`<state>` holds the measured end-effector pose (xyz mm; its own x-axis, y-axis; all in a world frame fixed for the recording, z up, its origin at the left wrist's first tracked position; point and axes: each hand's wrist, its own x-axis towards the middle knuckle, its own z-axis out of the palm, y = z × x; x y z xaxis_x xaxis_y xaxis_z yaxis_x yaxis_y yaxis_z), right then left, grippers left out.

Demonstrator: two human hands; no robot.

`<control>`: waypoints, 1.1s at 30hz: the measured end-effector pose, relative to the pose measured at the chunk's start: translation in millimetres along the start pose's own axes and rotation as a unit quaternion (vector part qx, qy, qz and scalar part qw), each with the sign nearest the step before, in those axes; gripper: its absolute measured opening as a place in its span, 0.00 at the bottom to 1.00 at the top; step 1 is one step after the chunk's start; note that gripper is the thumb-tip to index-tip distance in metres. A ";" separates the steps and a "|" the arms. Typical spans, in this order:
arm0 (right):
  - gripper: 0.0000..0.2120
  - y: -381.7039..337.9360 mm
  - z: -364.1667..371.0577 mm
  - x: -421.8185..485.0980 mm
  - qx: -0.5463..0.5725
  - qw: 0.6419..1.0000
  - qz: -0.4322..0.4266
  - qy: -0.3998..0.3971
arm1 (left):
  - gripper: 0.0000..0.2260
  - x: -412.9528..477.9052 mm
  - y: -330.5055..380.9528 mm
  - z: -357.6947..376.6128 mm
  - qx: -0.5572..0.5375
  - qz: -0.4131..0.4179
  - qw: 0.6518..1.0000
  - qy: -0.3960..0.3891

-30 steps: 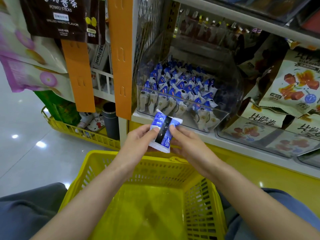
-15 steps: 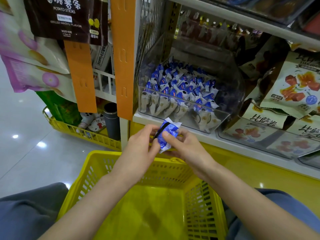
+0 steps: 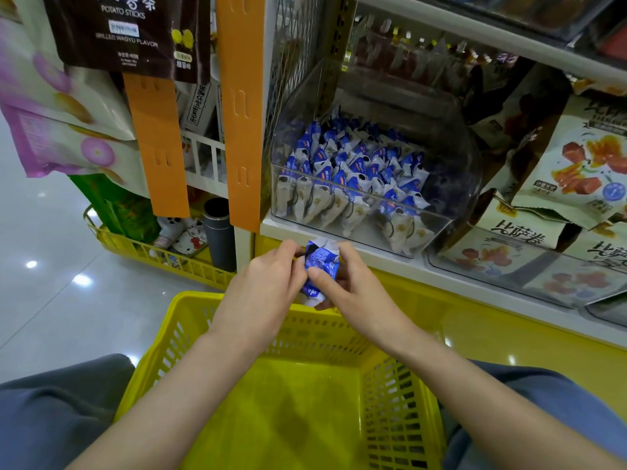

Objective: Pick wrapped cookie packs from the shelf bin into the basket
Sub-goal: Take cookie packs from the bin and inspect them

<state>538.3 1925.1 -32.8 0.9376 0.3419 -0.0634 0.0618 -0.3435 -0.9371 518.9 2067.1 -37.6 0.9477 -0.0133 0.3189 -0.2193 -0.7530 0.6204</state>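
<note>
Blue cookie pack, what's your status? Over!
Left hand and right hand both pinching the blue-and-white wrapped cookie pack. Pack held above far rim of the yellow plastic basket, not dropped in yet. Nothing between pack and basket.

We count one pack [image 3: 320, 266] in hand and one bin [image 3: 451, 184]. We count two baskets [image 3: 159, 361] [image 3: 135, 247] and two orange strips [image 3: 156, 130] [image 3: 241, 113].

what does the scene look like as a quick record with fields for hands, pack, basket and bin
left hand: pinches the cookie pack from its left
right hand: grips the same pack
cookie pack: blue and white, held above the basket's far rim
basket: yellow, under the hands, no pack seen inside
bin: clear, on the shelf, holds many packs
</note>
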 end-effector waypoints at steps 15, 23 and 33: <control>0.12 4.1 -5.3 3.1 0.020 0.999 0.030 0.036 | 0.12 -0.7 -2.1 14.4 -0.105 -0.030 0.993 -0.039; 0.15 7.8 -6.3 7.9 0.021 0.997 0.037 0.064 | 0.16 2.0 4.1 11.6 -0.206 -0.073 0.974 -0.064; 0.27 15.9 5.4 -5.6 -0.256 0.960 -0.099 0.045 | 0.03 5.9 5.9 11.8 -0.384 -0.207 0.898 -0.054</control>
<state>532.1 1922.5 -49.3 0.9144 0.3755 0.1511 0.3811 -0.6731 -0.6338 526.0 2054.8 -40.5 0.9928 0.0678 -0.0985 0.1008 -0.0321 0.9944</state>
